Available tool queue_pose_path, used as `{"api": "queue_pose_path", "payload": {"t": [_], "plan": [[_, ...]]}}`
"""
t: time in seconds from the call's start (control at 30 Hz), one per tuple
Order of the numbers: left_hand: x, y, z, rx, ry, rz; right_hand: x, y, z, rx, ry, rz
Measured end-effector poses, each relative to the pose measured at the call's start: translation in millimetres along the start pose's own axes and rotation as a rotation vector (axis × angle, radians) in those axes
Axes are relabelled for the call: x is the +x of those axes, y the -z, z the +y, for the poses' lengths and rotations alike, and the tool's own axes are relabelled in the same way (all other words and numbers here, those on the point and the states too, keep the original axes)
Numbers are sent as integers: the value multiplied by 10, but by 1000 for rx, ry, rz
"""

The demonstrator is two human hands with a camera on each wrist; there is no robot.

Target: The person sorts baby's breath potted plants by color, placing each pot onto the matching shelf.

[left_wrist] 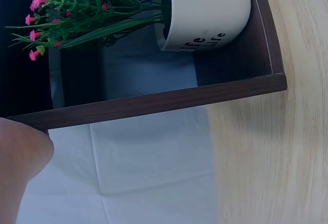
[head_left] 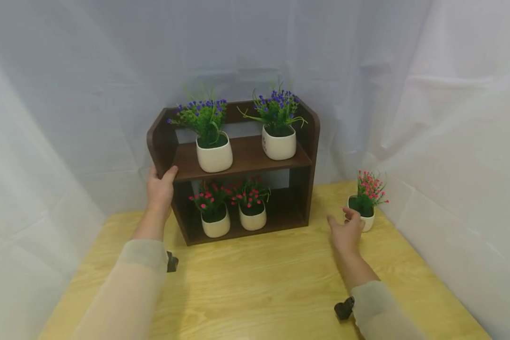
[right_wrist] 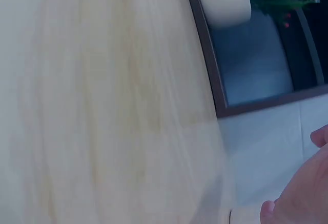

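Note:
My left hand [head_left: 160,191] grips the left side panel of a dark brown two-tier wooden shelf [head_left: 242,172], thumb on the front edge by the upper board. In the left wrist view, part of this hand [left_wrist: 23,149] shows against the panel. To the right of the shelf, my right hand [head_left: 347,233] is over the table, thumb spread away from the fingers. Its fingers overlap a white pot with pink flowers [head_left: 368,223] in the head view. The right wrist view shows the hand [right_wrist: 302,193] only at its corner, beyond the shelf.
Two white pots with purple flowers, one left [head_left: 214,156] and one right [head_left: 279,144], stand on the upper board. Below, two pots with pink flowers [head_left: 216,227] [head_left: 253,217] stand toward the left. White curtains [head_left: 255,42] enclose the wooden table [head_left: 246,283].

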State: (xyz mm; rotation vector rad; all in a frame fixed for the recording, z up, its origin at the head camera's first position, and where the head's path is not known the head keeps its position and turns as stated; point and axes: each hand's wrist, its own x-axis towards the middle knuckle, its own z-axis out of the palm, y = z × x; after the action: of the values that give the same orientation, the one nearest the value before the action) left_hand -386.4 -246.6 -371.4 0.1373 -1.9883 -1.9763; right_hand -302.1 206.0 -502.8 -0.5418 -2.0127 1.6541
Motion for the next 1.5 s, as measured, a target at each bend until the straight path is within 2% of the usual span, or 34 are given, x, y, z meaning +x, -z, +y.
{"api": "queue_pose_path", "payload": {"t": [0.37, 0.5, 0.73, 1.07, 1.5], "plan": [[-7, 74, -11, -6, -9, -13, 127, 222, 120, 19, -75, 113], [-9, 81, -20, 3, -9, -11, 200, 286, 163, 2, -116, 120], [-17, 77, -32, 17, 19, -22, 336, 350, 236, -55, -130, 162], [-25, 19, -69, -9, -1, -8, 558, 405, 375, -112, -137, 87], [-43, -3, -45, -20, -25, -37, 680, 386, 406, -201, -71, 85]]}}
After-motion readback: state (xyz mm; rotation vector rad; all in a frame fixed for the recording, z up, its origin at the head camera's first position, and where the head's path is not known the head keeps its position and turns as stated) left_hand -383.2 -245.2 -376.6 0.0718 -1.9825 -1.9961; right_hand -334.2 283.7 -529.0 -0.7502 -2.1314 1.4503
